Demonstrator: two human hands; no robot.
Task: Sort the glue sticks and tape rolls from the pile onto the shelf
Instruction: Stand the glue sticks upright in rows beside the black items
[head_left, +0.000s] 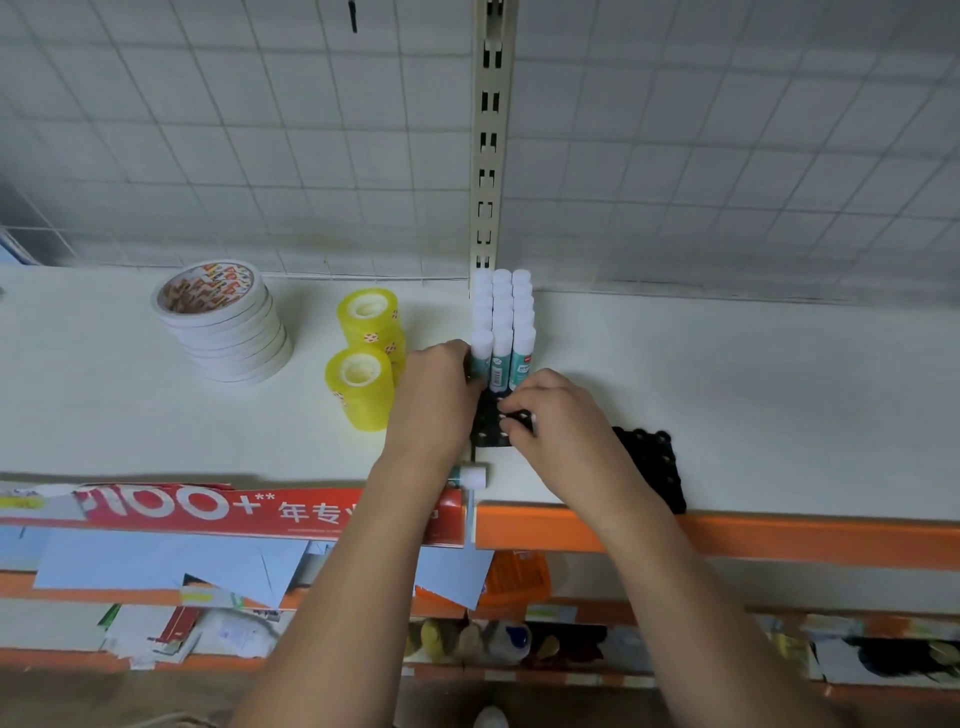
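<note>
Place: a stationery shop, as far as I can see.
Signs: the shelf (727, 395) before me has an orange price rail (779, 535), a slotted upright (491, 130), a wire-grid back (260, 130) and a red promo strip (260, 512).

Soft, even, slightly dim light with faint shadows. Wide-angle bending grows away from the right hand (558, 423); the lower shelf (363, 660) below it is blurred.

Left hand (437, 397) fingers curled, right hand (557, 422) pinching, close together

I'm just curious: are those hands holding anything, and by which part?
The left hand grips the front-left glue stick low on its body. The right hand pinches a dark piece by the black holder; what it is cannot be told.
</note>
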